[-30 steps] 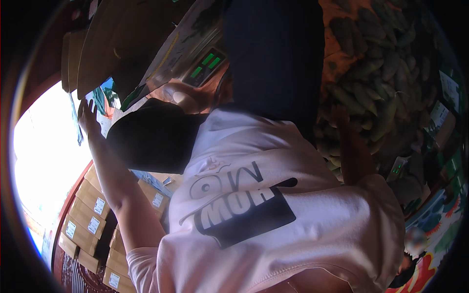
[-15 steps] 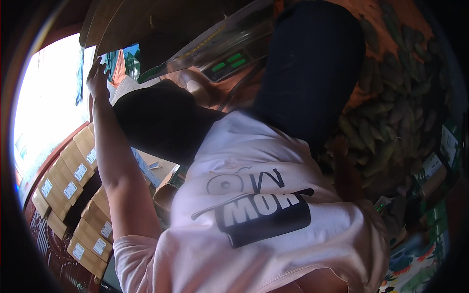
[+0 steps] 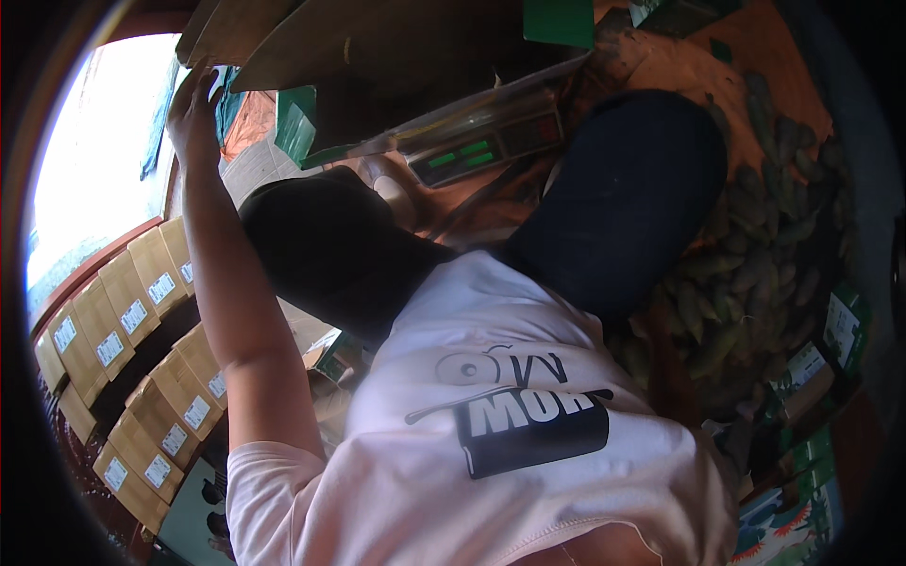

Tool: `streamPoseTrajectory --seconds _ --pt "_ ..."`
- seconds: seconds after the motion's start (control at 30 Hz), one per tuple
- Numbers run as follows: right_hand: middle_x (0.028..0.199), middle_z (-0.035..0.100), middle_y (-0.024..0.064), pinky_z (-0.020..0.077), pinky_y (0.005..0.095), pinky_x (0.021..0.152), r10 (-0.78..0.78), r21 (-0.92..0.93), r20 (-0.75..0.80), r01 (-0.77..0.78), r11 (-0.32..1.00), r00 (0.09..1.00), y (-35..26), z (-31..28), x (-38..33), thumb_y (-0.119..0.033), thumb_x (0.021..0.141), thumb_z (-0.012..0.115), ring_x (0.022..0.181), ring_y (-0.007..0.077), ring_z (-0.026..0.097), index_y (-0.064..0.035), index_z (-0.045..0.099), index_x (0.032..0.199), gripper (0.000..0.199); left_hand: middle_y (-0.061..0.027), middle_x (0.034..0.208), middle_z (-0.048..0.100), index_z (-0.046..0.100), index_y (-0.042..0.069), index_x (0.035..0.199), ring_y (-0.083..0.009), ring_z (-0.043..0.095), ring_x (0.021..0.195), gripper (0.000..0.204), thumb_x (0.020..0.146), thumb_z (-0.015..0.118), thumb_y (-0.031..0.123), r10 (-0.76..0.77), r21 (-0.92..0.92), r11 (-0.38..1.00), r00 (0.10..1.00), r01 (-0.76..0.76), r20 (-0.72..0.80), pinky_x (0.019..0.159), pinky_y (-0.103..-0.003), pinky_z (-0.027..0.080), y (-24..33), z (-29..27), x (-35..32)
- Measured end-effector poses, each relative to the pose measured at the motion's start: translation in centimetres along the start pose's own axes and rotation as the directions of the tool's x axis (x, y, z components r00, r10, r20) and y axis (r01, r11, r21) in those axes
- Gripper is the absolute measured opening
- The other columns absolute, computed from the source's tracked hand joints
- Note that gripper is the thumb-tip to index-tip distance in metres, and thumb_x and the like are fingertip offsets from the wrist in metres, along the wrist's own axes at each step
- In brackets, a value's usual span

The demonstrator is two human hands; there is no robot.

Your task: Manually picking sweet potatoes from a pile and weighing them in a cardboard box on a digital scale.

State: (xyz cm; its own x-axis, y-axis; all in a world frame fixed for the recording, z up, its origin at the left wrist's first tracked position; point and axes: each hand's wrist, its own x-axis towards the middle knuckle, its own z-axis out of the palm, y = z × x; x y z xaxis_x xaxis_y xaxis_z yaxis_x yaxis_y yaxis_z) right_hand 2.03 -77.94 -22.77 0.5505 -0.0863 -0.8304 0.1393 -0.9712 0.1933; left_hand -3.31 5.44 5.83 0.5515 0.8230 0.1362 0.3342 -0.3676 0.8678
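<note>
My left arm is raised at the left, and my left hand (image 3: pixel 192 111) reaches up with fingers stretched out and somewhat apart. The fingertips meet or overlap the lower edge of a large brown cardboard-like sheet (image 3: pixel 302 52); whether they touch it I cannot tell. I see nothing held in that hand. At my right side, my right forearm (image 3: pixel 668 373) goes down in deep shadow beside a heap of long, brownish-green tubers (image 3: pixel 746 283). The right hand's fingers are lost in the dark. Beyond my knees, a digital scale (image 3: pixel 462 156) shows lit green displays.
Labelled cardboard boxes (image 3: pixel 123 321) stand in rows at the left, below a bright opening (image 3: pixel 104 160). Green-and-white cartons (image 3: pixel 843 325) lie at the right. A green carton (image 3: pixel 559 21) stands at the far side. Orange sheeting (image 3: pixel 661 61) lies under the tubers.
My left hand now reaches up to the edge of the brown sheet. My view has shifted, bringing a green carton in at the top. The right hand has sunk further into shadow.
</note>
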Motion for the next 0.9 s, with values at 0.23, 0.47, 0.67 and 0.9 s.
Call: streamPoseTrajectory --seconds 0.23,0.47,0.67,0.9 --pt "0.127 0.065 0.0245 0.0481 0.0440 0.101 0.102 0.303 -0.440 0.041 0.952 0.892 1.2 -16.4 0.7 -0.036 0.080 0.079 0.120 0.0405 0.062 0.0017 0.057 0.135 0.070 -0.0099 0.134 0.064 0.062 0.002 0.135 -0.0200 0.062 0.121 0.037 0.103 0.057 0.019 0.220 0.029 0.973 0.957 -0.229 0.189 0.105 -0.035 0.048 4.3 2.2 2.8" --pt "0.124 0.067 0.0205 0.0475 0.0376 0.099 -0.132 0.195 -0.866 0.567 0.800 0.483 -7.8 -40.6 -12.3 -0.024 0.080 0.084 0.112 0.0279 0.065 0.0055 0.057 0.133 0.066 -0.0123 0.115 0.074 0.072 0.010 0.123 -0.0236 0.071 0.108 0.035 0.100 0.063 0.035 0.363 0.251 0.860 0.879 -0.443 0.309 0.094 -0.036 0.052 5.2 6.4 1.0" --pt "0.124 0.066 0.0174 0.0479 0.0370 0.099 -0.575 -0.272 -0.790 0.719 0.640 0.213 -25.6 -48.1 -22.9 -0.017 0.074 0.084 0.115 0.0291 0.063 0.0005 0.059 0.129 0.063 -0.0159 0.105 0.075 0.075 0.009 0.114 -0.0313 0.072 0.099 0.033 0.096 0.067 0.036 0.297 0.271 0.872 0.880 -0.408 0.371 0.089 -0.040 0.055 5.5 7.2 -0.8" --pt "0.119 0.066 0.0166 0.0517 0.0461 0.095 -0.950 -0.628 -0.300 0.732 0.264 0.086 -43.1 -45.9 -21.6 -0.033 0.066 0.082 0.114 0.0359 0.062 -0.0029 0.063 0.119 0.063 -0.0167 0.101 0.074 0.076 0.010 0.112 -0.0343 0.071 0.094 0.028 0.093 0.068 0.029 0.260 0.331 0.840 0.855 -0.429 0.448 0.086 -0.044 0.056 5.9 7.0 -1.0"
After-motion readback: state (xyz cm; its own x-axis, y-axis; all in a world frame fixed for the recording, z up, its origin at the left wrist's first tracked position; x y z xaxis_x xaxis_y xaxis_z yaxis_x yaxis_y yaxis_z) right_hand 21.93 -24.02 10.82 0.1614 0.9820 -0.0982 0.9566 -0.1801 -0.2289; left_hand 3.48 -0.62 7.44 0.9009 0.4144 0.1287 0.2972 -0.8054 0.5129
